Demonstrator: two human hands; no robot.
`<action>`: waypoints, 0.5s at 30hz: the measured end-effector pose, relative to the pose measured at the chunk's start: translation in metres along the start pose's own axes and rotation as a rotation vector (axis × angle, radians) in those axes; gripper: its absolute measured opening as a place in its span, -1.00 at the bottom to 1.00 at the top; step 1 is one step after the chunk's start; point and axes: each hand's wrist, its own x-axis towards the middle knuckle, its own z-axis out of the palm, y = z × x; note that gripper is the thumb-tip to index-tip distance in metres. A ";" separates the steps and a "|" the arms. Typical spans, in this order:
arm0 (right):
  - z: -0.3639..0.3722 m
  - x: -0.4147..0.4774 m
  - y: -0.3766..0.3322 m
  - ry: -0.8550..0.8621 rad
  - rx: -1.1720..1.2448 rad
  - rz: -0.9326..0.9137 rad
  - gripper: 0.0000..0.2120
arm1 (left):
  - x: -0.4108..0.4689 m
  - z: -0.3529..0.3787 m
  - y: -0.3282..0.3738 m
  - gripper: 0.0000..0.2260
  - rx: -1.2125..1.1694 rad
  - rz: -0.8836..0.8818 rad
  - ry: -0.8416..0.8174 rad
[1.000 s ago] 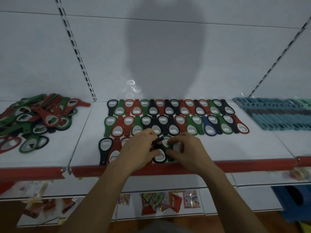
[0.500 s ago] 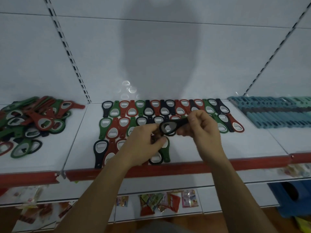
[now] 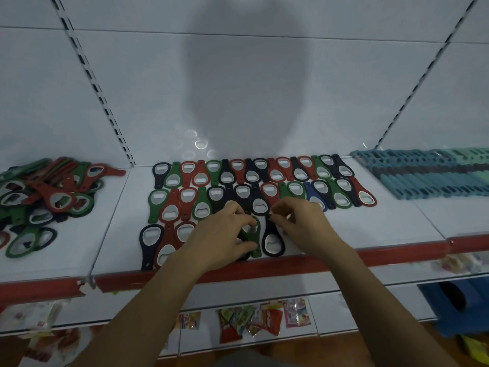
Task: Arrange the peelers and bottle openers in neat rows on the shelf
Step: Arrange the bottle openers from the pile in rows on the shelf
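Black opener [image 3: 272,241] is down: 0.5 s ago the right hand [image 3: 304,226] held it in the air over the rows, now it lies flat in the front row, wide end twd the person, near the red front edge of the shelf [image 3: 383,229]. It sits just beside a green opener [image 3: 256,234]. R thumb & forefinger pinch its narrow end; the other fingers are loosely curled. Left hand [image 3: 225,234] has dropped too, w/ fingers curled over the green opener and thumb at its near end, holding it. Behind the hands are a mid row [image 3: 185,201] and a back row [image 3: 264,170] of openers, mixed red, green, black, one blue. Loose pile [image 3: 47,197] of openers lies far left. Blue-green peelers [image 3: 428,176] are lined up far right. Packets [image 3: 264,321] lie on the level below.
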 end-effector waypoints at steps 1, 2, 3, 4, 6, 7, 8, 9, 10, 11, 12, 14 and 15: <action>-0.003 -0.004 0.001 -0.056 -0.023 -0.011 -0.89 | 0.000 -0.001 0.000 -0.60 -0.003 -0.001 -0.006; -0.005 -0.007 0.002 -0.108 -0.050 -0.023 -0.84 | 0.001 -0.002 0.001 -0.60 -0.005 -0.005 -0.013; -0.006 -0.010 0.003 -0.142 -0.074 -0.037 -0.79 | 0.001 -0.003 0.001 -0.61 -0.006 -0.010 -0.021; -0.006 -0.012 0.003 -0.154 -0.091 -0.053 -0.75 | 0.002 -0.004 0.002 -0.60 -0.001 -0.016 -0.030; -0.003 -0.013 0.001 -0.145 -0.096 -0.086 -0.71 | 0.004 -0.004 0.002 -0.60 0.023 -0.025 -0.040; -0.002 -0.014 0.001 -0.144 -0.089 -0.101 -0.70 | 0.004 -0.004 0.002 -0.60 0.029 -0.023 -0.041; -0.002 -0.015 0.000 -0.147 -0.082 -0.117 -0.70 | 0.005 -0.003 0.003 -0.59 0.031 -0.018 -0.039; -0.001 -0.016 0.001 -0.152 -0.078 -0.132 -0.69 | 0.005 -0.003 0.003 -0.59 0.029 -0.012 -0.037; 0.000 -0.016 0.001 -0.159 -0.081 -0.146 -0.69 | 0.005 -0.004 0.002 -0.60 0.027 -0.010 -0.038; 0.001 -0.017 0.000 -0.165 -0.090 -0.158 -0.68 | 0.005 -0.004 0.001 -0.61 0.033 -0.008 -0.045; 0.001 -0.018 0.000 -0.165 -0.100 -0.166 -0.68 | 0.005 -0.004 0.001 -0.63 0.046 -0.002 -0.050; 0.001 -0.021 -0.001 -0.105 -0.069 -0.156 -0.69 | 0.008 -0.006 0.002 -0.78 -0.016 0.016 0.051; 0.000 -0.023 -0.002 -0.035 -0.004 -0.136 -0.71 | 0.010 -0.007 0.004 -0.84 -0.165 0.003 0.177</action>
